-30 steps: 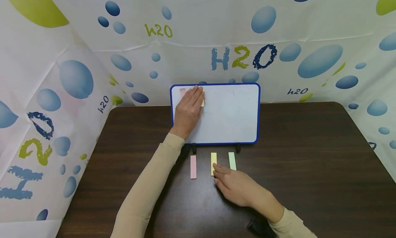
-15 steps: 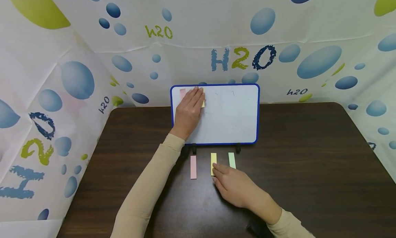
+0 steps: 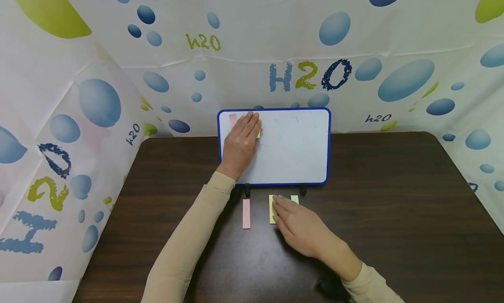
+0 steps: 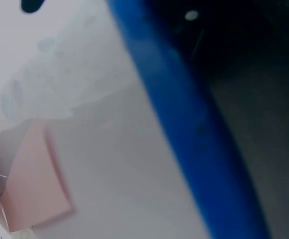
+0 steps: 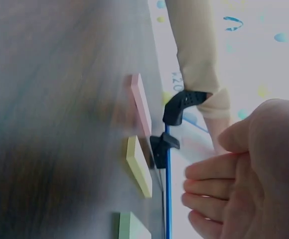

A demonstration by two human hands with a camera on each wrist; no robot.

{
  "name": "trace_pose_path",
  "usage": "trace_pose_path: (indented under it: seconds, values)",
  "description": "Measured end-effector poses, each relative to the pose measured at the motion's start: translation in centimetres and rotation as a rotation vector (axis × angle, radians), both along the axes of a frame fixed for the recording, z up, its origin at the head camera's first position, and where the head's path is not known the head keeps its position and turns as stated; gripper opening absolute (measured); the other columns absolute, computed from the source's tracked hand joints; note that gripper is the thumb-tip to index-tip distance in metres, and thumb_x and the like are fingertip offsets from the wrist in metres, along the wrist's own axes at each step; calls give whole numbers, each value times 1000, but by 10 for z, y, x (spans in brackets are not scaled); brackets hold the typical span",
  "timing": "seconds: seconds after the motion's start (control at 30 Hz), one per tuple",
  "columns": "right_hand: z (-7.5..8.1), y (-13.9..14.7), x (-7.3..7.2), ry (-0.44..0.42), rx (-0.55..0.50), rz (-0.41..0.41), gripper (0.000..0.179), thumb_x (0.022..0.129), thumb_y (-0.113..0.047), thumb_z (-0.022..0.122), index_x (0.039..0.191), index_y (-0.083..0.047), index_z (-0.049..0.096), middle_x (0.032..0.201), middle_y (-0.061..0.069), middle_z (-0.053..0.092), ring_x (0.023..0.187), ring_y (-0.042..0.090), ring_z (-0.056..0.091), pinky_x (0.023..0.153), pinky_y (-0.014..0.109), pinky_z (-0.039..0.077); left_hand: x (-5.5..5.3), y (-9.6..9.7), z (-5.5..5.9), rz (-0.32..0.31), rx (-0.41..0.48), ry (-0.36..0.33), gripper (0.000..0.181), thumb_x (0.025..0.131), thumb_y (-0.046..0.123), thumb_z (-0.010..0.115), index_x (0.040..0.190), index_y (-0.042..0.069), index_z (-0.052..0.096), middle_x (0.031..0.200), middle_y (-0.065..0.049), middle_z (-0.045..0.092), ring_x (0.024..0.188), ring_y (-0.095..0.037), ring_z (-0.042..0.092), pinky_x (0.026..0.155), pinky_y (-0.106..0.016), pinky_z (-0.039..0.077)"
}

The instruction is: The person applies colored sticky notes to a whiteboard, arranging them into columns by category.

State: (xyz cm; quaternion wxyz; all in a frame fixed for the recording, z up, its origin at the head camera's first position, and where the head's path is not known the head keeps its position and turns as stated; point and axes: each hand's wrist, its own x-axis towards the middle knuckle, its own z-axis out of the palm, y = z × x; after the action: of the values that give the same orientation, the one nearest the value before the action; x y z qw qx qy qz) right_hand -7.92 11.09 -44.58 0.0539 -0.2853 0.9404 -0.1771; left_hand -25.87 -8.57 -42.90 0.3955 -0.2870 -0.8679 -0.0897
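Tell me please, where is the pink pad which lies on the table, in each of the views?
Head: the pink pad lies below the whiteboard, left of the yellow pad.
Left wrist: not in it; the pink note there is on the whiteboard.
Right wrist: pink pad near the centre, above the yellow pad.
Shared landmark: the whiteboard's blue frame, visible in all three.
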Motion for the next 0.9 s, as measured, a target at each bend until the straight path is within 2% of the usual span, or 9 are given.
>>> trace_pose_path:
  seconds: [0.3,0.47,0.67,0.9]
  values:
    - [-4,13,-20,138,-85,-100,57,109,-30,44,155,2,37,167,15,28,156,30,29,126,49,30,0,-2,-2,-9,1,-8,31,103,6,59,132,-1,66,141,-15,63,136,-28,58,119,-38,43]
    - [-11,27,-35,143,-84,-182,61,109,-31,41,158,3,28,170,16,18,158,32,20,128,52,25,2,-3,-3,-9,-3,-4,30,104,6,57,131,-1,67,140,-14,64,135,-28,59,118,-38,43]
    - [-20,43,-48,167,-96,-268,62,108,-27,43,157,7,27,169,21,18,158,36,19,128,53,23,3,-5,-5,-17,-10,10,30,102,8,60,130,-1,68,139,-15,64,135,-28,59,118,-38,44]
    - [-25,53,-55,189,-97,-353,62,108,-25,41,155,12,27,169,25,16,158,40,17,127,56,23,3,-5,-4,-4,-25,-3,30,102,10,60,130,-1,68,140,-14,64,135,-28,59,118,-38,44]
